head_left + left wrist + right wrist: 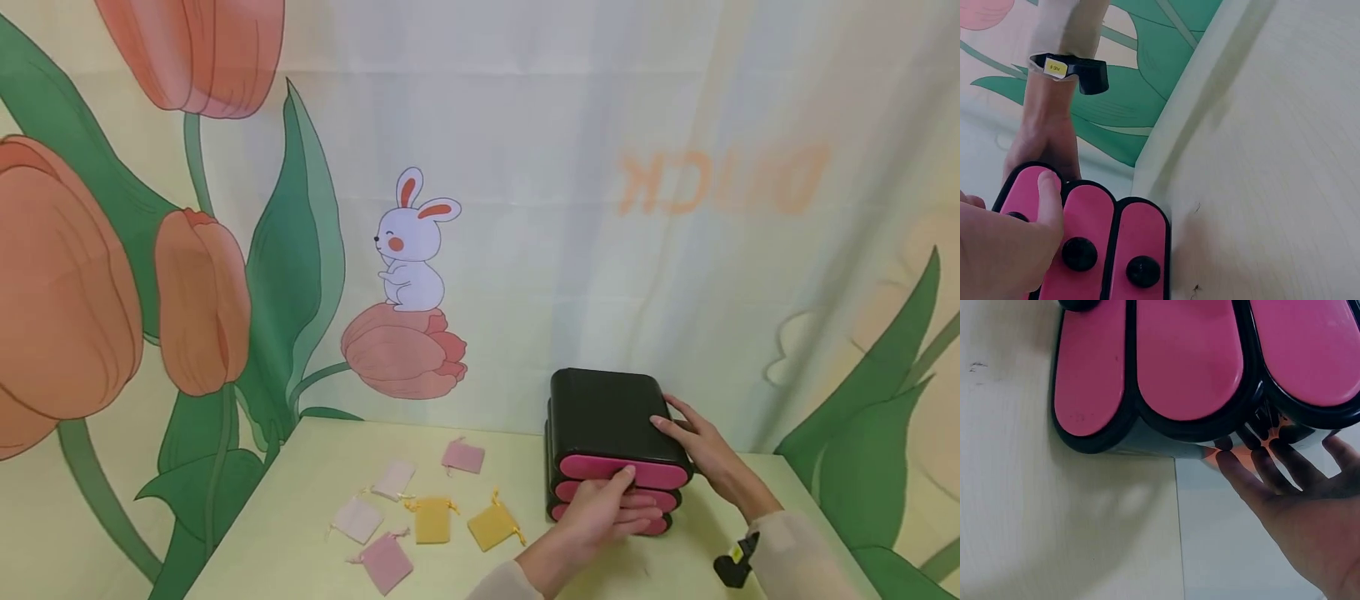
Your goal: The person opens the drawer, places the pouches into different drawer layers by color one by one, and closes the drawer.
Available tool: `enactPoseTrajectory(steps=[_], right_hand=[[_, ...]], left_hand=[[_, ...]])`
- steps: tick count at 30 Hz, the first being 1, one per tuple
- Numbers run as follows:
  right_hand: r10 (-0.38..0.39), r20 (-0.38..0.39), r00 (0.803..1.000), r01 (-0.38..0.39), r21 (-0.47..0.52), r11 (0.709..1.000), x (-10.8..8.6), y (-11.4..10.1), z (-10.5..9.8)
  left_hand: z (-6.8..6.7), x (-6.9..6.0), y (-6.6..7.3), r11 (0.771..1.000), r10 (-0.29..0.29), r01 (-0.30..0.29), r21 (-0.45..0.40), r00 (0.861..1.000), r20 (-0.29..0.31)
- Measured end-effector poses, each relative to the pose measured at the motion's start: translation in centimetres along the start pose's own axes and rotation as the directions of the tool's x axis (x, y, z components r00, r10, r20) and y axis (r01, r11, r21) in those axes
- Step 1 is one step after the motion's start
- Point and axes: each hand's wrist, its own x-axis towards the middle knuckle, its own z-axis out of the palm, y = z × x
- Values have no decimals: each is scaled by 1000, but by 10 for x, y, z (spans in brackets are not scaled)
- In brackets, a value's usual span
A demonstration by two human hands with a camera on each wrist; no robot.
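A black desktop drawer box (607,412) with three stacked pink drawer fronts stands at the back right of the table. In front of it, my left hand (588,521) has its thumb and index finger about the round black knob (1017,216) of the top drawer, pinching it; the other fingers extend across the lower fronts. The top drawer front lies level with its frame. My right hand (701,446) rests against the box's right side, thumb on the top edge. Its fingers (1244,478) are spread and fairly straight where they touch the glossy side wall.
Left of the box lie several small drawstring pouches: yellow ones (432,521), pink ones (386,562) and whitish ones (357,519). A printed curtain (510,250) hangs right behind the table (277,517). A black strap device (735,567) is on the right wrist.
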Motion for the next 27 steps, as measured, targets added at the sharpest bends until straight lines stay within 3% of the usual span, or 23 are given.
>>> enactPoseTrajectory(steps=[5, 14, 18, 27], right_hand=[[6, 6, 1000, -6, 35, 999, -2, 10, 0], [-28, -40, 999, 29, 17, 999, 4, 6, 3], [-32, -44, 998, 33, 14, 999, 6, 4, 5], [-11, -9, 1000, 11, 32, 999, -2, 4, 0]], left_hand=[[2, 7, -8, 995, -54, 53, -82, 998, -11], [-5, 10, -1, 997, -44, 44, -68, 999, -2], [-7, -2, -4, 1000, -23, 23, -13, 1000, -3], [-7, -40, -19, 997, -29, 23, 78, 997, 70]])
